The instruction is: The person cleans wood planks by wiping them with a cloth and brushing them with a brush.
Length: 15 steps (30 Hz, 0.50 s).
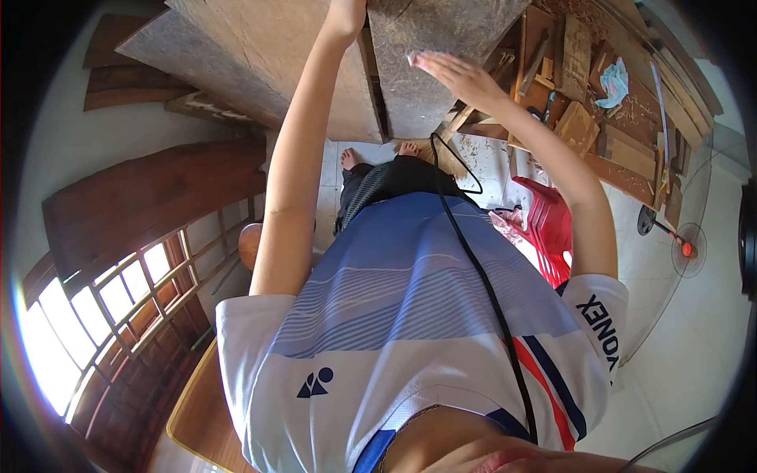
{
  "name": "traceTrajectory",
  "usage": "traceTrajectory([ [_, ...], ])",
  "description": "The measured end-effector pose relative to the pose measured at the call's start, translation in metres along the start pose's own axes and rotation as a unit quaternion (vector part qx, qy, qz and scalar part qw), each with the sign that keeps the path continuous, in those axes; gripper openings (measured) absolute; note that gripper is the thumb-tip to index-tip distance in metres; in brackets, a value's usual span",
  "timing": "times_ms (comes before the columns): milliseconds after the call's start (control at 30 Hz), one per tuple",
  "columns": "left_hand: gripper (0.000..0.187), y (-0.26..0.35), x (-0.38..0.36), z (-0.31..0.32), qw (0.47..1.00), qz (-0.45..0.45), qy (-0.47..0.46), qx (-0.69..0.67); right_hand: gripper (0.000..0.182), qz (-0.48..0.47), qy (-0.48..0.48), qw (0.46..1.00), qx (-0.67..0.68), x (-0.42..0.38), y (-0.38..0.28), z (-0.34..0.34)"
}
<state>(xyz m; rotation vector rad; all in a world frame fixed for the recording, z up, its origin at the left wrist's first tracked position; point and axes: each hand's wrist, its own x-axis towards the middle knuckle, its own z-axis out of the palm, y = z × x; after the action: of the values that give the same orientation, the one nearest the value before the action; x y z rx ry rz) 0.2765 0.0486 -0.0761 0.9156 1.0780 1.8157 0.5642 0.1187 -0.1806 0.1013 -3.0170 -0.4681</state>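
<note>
My left hand [345, 17] reaches forward to the top edge of the view, over the gap between two large wooden panels; its fingers are cut off by the frame. Brown and weathered, the left panel [260, 55] spreads toward the left. Across the greyish right panel [414, 102] stretches my right hand [457, 77], palm down, with its fingers long and pressed together. At those fingertips shows a small whitish-pink piece [413, 58], folded or crumpled, and I cannot tell what it is.
A bench strewn with wood offcuts [579, 130], shavings and a crumpled light-blue plastic bag [613, 83] stands at right. Below it are red plastic chairs [544, 221] and a fan [688, 250]. A black cable [473, 252] runs down my shirt. A barred window [118, 299] is at left.
</note>
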Motion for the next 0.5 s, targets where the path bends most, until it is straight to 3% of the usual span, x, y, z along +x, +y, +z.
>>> traceTrajectory([
  [33, 0.052, 0.001, -0.001, 0.002, 1.000, -0.005, 0.005, -0.004, 0.069, 0.017, 0.002, 1.000, -0.011, 0.010, 0.006, -0.017],
  [167, 0.053, 0.010, -0.002, 0.011, 1.000, 0.004, -0.016, -0.001, 0.068, 0.033, 0.221, 0.964, 0.146, 0.052, 0.027, -0.090],
  [200, 0.053, 0.011, -0.004, 0.011, 1.000, 0.008, -0.027, -0.003, 0.067, 0.062, 0.218, 0.964, 0.142, 0.063, 0.029, -0.101],
  [233, 0.055, 0.010, -0.003, 0.000, 0.995, -0.075, -0.006, 0.062, 0.066, 0.091, 0.213, 0.963, 0.139, 0.074, 0.027, -0.112],
  [267, 0.055, 0.004, -0.004, -0.004, 0.997, -0.054, -0.007, 0.060, 0.065, 0.120, 0.208, 0.961, 0.136, 0.081, 0.024, -0.116],
  [400, 0.059, 0.013, -0.006, 0.014, 0.995, 0.015, 0.034, 0.097, 0.061, 0.022, 0.089, 0.987, -0.131, 0.093, -0.015, -0.037],
  [467, 0.061, 0.009, -0.006, 0.013, 0.989, 0.041, 0.053, 0.130, 0.058, -0.011, 0.094, 0.995, -0.026, 0.087, -0.032, -0.004],
  [500, 0.066, 0.014, -0.005, 0.008, 0.992, 0.013, 0.006, 0.124, 0.058, -0.025, 0.093, 0.995, 0.009, 0.084, -0.034, 0.001],
])
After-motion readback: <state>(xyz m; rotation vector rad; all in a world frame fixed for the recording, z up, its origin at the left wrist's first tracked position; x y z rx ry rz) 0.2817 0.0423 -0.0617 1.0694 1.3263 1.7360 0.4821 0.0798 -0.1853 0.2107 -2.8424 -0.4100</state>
